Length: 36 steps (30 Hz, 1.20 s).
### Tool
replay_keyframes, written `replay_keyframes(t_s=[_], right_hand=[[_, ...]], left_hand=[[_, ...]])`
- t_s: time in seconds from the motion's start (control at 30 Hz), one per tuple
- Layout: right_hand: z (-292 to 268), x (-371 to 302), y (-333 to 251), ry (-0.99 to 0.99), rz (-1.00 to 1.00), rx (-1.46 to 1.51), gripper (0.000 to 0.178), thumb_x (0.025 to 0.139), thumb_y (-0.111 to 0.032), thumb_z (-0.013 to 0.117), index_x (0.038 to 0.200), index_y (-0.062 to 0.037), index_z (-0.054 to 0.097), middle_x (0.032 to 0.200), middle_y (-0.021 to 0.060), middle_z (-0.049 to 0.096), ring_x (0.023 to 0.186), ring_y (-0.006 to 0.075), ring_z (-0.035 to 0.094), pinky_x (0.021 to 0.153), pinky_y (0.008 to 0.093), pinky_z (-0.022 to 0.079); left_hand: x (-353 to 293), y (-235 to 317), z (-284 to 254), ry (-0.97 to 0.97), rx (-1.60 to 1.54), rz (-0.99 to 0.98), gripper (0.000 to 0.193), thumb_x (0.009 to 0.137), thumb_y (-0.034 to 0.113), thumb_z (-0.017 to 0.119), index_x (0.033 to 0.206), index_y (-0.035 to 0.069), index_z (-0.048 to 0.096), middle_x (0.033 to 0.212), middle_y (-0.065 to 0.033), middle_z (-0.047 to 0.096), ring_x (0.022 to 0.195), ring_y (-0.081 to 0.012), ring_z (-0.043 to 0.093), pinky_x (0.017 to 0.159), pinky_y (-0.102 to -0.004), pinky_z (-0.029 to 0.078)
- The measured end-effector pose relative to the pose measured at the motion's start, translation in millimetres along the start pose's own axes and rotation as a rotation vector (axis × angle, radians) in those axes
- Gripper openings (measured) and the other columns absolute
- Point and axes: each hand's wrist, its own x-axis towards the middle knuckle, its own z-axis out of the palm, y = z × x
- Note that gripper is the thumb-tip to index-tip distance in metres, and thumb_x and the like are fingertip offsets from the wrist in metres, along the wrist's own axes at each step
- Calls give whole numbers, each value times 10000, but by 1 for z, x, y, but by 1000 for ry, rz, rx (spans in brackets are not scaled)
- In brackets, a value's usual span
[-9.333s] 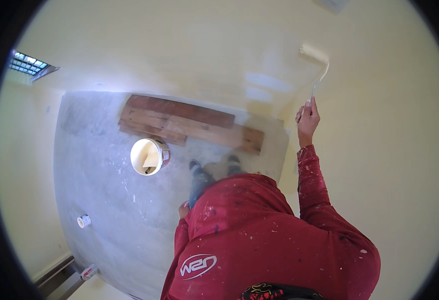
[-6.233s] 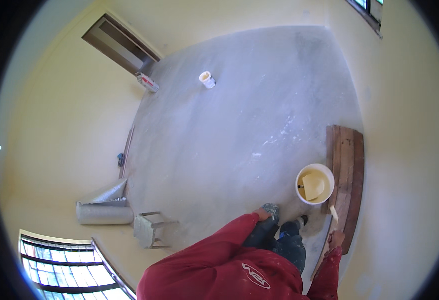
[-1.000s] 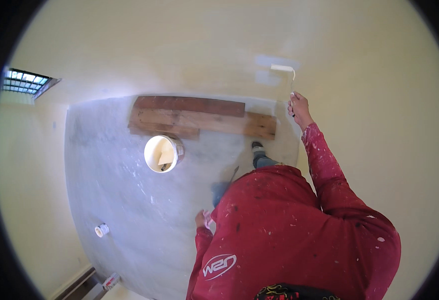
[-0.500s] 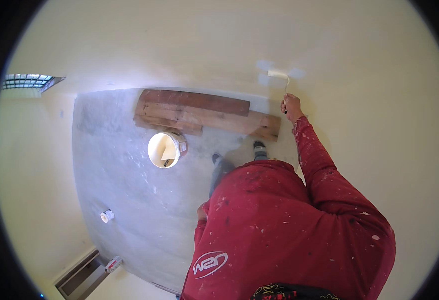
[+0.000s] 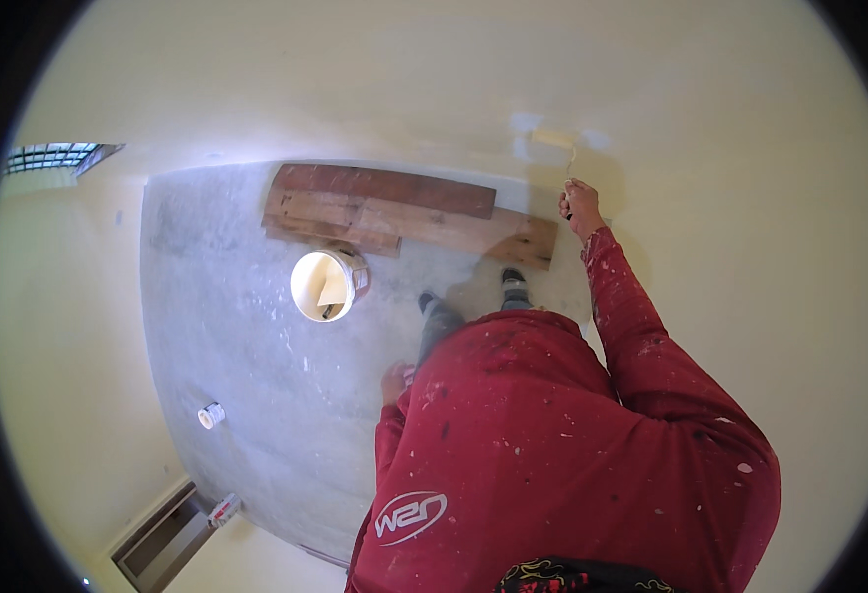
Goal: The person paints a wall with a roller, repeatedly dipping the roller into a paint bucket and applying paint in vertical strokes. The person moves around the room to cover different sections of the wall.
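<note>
My right hand [image 5: 580, 206] is closed around the handle of a small paint roller [image 5: 554, 139], arm stretched forward and to the right. The roller's pale sleeve lies against the cream wall [image 5: 434, 79], with light grey patches showing around it. Down at my left side, by my leg, is my left hand [image 5: 393, 383]. My body partly covers it, and its fingers are too indistinct to read. A small pale and reddish patch beside it cannot be made out.
Wooden boards [image 5: 384, 203] lie on the grey floor [image 5: 226, 296] along the wall. A white bucket [image 5: 322, 287] holding a pale flat piece and a dark handle stands before them. Farther left are a small white can [image 5: 211, 415] and a red-and-white object [image 5: 224, 510] near the doorway.
The roller has moved slightly up the wall with my right hand. My left hand has come out farther from beside my body.
</note>
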Motion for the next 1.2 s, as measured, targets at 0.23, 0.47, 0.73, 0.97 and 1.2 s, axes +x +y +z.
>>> replay_keyframes(t_s=[0.23,0.47,0.73,0.97,1.2], right_hand=[[-13,-59,-28,-38,-67,4,535,1073,-172,637,1568,-62,469,808,43,596,535,114,512,443,273,408],[-22,-53,-17,-33,-105,-4,494,1073,-176,623,1537,-55,506,780,41,586,519,113,504,443,281,405],[-60,-4,-5,-4,-79,0,493,1076,-184,620,1541,-63,508,778,40,585,516,111,511,433,280,408],[-42,-67,-21,-28,-93,-14,477,1078,-186,623,1529,-65,525,790,46,588,521,112,516,426,275,406],[-84,19,1,10,-55,7,435,1076,-185,622,1485,-55,551,797,53,599,514,121,514,426,295,412]], left_hand=[[-14,-65,-37,26,292,92,377,1026,322,637,1227,16,725,1153,-139,770,1007,-256,742,880,-389,588],[-8,-151,-39,-27,673,625,371,997,343,672,1249,84,757,1104,-119,791,1051,-232,742,932,-378,577],[6,-89,-28,61,61,-95,399,1037,284,624,1238,-46,726,1167,-158,788,1060,-253,748,925,-382,586],[-27,-145,-50,52,408,135,404,1020,311,634,1228,-18,742,1161,-159,787,1084,-262,743,946,-383,577],[-1,-130,-24,-19,363,168,420,993,366,651,1225,32,760,1210,-147,775,1115,-291,735,987,-395,567]])
